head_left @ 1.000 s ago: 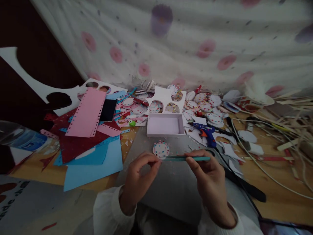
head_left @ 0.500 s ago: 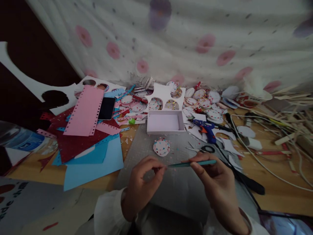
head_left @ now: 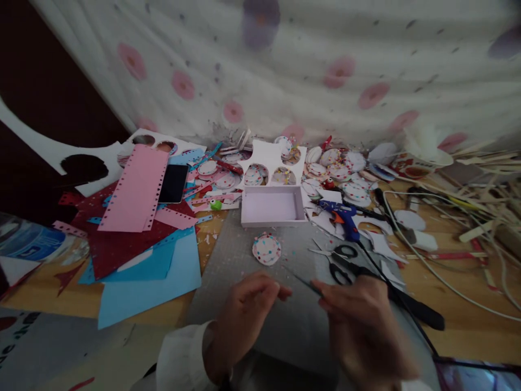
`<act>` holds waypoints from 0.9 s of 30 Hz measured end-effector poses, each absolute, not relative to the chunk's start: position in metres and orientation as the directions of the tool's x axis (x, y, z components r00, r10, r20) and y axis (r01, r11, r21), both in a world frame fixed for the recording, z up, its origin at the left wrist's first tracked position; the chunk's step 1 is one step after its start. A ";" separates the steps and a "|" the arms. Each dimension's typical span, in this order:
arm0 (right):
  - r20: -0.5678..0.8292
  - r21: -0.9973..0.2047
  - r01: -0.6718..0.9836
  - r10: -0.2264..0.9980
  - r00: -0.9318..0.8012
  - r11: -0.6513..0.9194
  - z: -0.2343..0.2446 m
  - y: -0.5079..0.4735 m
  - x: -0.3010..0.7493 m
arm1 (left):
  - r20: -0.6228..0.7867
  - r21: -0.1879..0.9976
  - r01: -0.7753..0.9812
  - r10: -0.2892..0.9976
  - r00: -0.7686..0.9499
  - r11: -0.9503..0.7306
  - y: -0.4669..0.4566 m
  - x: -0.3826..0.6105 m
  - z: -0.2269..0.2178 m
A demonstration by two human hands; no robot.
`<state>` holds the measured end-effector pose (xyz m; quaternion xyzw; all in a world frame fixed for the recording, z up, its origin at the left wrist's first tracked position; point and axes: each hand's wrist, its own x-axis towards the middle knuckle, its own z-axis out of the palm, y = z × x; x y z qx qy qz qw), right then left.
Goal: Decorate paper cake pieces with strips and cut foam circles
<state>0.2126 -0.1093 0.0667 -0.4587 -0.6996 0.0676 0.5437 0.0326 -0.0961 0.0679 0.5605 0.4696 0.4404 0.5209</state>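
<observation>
My right hand (head_left: 364, 320), smeared by motion, holds a slim pair of tweezers (head_left: 303, 281) pointing left and slightly up. My left hand (head_left: 250, 312) hovers left of the tweezer tip, its thumb against the bent fingers; anything pinched there is hidden. Just beyond both hands, a round white paper disc (head_left: 267, 249) dotted with red and blue pieces lies flat on the grey mat (head_left: 228, 255). Behind that disc stands an open white box (head_left: 272, 206). Black-handled scissors (head_left: 337, 255) rest near my right hand, apart from the tweezers.
A blue glue gun (head_left: 344, 217) and its cable lie at right, beside wooden sticks (head_left: 484, 179). Several decorated discs (head_left: 342, 168) are heaped at the back. Pink paper (head_left: 134, 187), a phone (head_left: 173, 183), blue sheets (head_left: 150, 288) and a water bottle (head_left: 36, 239) occupy the left.
The tweezers have turned, their tip now angled up and their rear end hidden by my right hand. My left fingertips have shifted from the tweezer tip. The view has moved slightly.
</observation>
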 end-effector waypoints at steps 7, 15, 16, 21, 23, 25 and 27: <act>0.647 -0.262 0.651 0.630 -0.429 0.712 0.041 -0.120 0.193 | -0.219 0.976 0.026 0.973 0.070 0.217 -0.094 0.033 0.057; 0.608 -0.468 0.839 0.790 0.077 0.278 0.048 -0.053 0.248 | 0.072 0.965 0.241 0.991 0.114 -0.098 -0.039 -0.003 0.066; 0.597 -0.420 0.897 0.787 0.158 0.139 0.044 -0.039 0.260 | 0.117 0.961 0.236 0.985 0.130 -0.146 -0.029 -0.005 0.063; 0.383 -0.122 0.920 0.838 0.389 -0.371 0.016 0.021 0.292 | 0.182 0.959 0.179 0.962 0.206 -0.220 0.008 -0.007 0.035; 0.314 -0.081 0.899 0.845 0.432 -0.430 0.006 0.033 0.293 | 0.159 0.967 0.163 0.963 0.220 -0.196 0.012 -0.008 0.024; 0.280 -0.082 0.892 0.848 0.449 -0.445 0.000 0.040 0.292 | 0.142 0.971 0.151 0.957 0.252 -0.184 0.013 -0.011 0.017; 0.269 -0.094 0.895 0.855 0.444 -0.435 -0.004 0.042 0.292 | 0.129 0.974 0.144 0.949 0.287 -0.176 0.012 -0.013 0.013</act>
